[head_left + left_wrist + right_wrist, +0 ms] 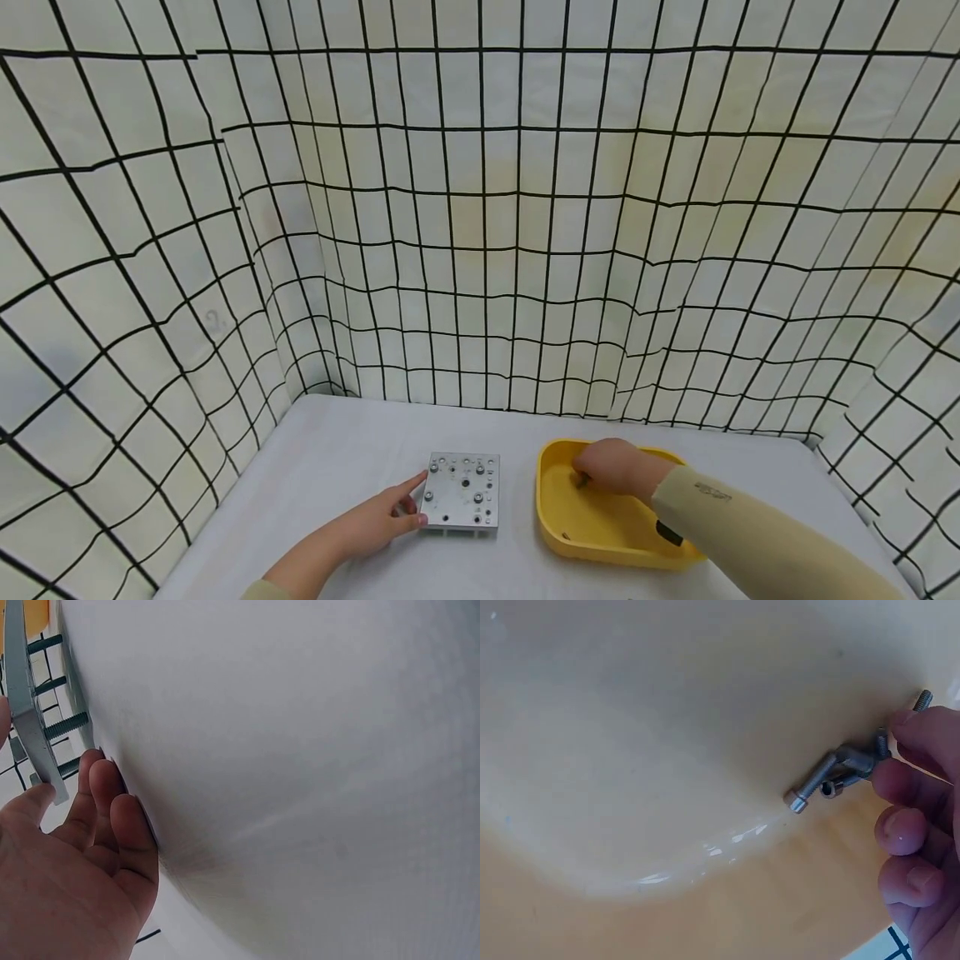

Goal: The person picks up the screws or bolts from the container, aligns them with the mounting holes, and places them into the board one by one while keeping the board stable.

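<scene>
A square metal plate with several holes and several seated screws lies on the white table. My left hand touches its left side, the index finger extended along the edge and the thumb at the near corner. Threaded shanks stick out under the plate in the left wrist view; the other left fingers bend loosely beside them. My right hand is inside a yellow tray. In the right wrist view its thumb and forefinger pinch a socket head screw at a small pile of socket head screws.
One small dark piece lies near the tray's front left corner. The tray stands right of the plate on the white table. White walls with a black grid enclose the table's back and sides.
</scene>
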`<state>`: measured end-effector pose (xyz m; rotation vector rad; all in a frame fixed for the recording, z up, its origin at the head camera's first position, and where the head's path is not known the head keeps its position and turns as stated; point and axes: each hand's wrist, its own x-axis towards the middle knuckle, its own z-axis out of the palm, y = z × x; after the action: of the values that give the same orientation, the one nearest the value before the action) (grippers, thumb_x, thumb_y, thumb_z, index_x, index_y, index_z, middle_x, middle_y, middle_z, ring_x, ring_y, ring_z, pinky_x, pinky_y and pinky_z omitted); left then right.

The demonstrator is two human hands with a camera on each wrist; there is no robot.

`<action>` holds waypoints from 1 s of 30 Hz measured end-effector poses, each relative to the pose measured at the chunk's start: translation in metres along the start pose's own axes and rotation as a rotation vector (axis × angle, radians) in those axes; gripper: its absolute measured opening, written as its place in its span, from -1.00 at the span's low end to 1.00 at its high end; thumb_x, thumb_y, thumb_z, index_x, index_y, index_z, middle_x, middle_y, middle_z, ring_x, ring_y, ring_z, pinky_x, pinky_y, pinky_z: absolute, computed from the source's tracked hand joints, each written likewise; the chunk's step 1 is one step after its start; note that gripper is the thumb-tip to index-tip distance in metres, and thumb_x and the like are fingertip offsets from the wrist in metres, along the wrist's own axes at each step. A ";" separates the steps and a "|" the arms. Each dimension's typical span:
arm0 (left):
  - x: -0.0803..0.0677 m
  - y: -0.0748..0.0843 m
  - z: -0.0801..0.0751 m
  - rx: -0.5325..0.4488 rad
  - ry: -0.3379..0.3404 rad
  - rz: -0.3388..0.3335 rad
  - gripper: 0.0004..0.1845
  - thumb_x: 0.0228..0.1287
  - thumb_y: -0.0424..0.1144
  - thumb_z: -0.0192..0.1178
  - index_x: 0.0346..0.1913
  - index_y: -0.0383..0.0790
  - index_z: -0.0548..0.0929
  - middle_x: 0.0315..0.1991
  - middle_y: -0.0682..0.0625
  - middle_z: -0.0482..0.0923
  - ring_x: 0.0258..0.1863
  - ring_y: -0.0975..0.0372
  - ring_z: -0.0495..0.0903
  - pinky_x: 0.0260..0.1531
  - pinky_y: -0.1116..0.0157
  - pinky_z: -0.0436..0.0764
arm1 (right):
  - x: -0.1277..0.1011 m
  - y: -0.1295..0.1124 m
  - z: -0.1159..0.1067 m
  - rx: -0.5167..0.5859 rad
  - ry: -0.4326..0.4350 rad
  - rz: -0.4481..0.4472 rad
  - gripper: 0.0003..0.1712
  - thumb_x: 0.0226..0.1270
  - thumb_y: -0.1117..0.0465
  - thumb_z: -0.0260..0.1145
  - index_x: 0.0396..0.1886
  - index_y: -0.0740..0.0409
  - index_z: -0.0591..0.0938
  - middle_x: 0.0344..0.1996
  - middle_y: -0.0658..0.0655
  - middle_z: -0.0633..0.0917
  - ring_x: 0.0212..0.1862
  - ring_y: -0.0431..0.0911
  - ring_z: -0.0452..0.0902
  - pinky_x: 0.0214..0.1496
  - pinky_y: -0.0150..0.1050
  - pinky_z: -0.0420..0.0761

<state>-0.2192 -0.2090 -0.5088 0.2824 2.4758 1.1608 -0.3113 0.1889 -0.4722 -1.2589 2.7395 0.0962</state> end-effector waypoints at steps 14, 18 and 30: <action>0.000 0.003 0.000 0.011 0.012 -0.022 -0.14 0.30 0.05 0.30 0.54 -0.18 0.17 -0.14 -0.01 0.44 -0.32 0.16 0.43 -0.38 0.24 0.43 | -0.020 0.011 -0.006 0.217 -0.022 0.147 -0.79 0.23 0.25 0.43 -0.46 -0.05 0.54 -0.58 -0.17 0.44 -0.46 -0.24 0.33 -0.35 -0.29 0.38; -0.001 0.003 0.001 0.015 0.014 -0.020 -0.15 0.30 0.04 0.30 0.54 -0.18 0.19 -0.14 -0.01 0.44 -0.32 0.16 0.42 -0.38 0.24 0.43 | -0.027 0.011 -0.009 0.242 -0.017 0.139 -0.82 0.22 0.31 0.39 -0.44 -0.05 0.57 -0.55 -0.19 0.47 -0.45 -0.25 0.35 -0.33 -0.29 0.41; 0.000 0.005 0.001 0.015 0.025 -0.027 -0.13 0.29 0.06 0.31 0.54 -0.16 0.19 -0.12 -0.01 0.44 -0.32 0.15 0.42 -0.38 0.24 0.43 | -0.039 0.015 -0.012 0.393 0.059 0.127 -0.93 0.29 0.21 0.43 -0.25 0.05 0.78 -0.37 -0.22 0.69 -0.35 -0.37 0.52 -0.23 -0.34 0.59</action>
<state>-0.2185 -0.2053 -0.5053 0.2391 2.5027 1.1422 -0.2992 0.2266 -0.4546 -0.9944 2.7007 -0.4520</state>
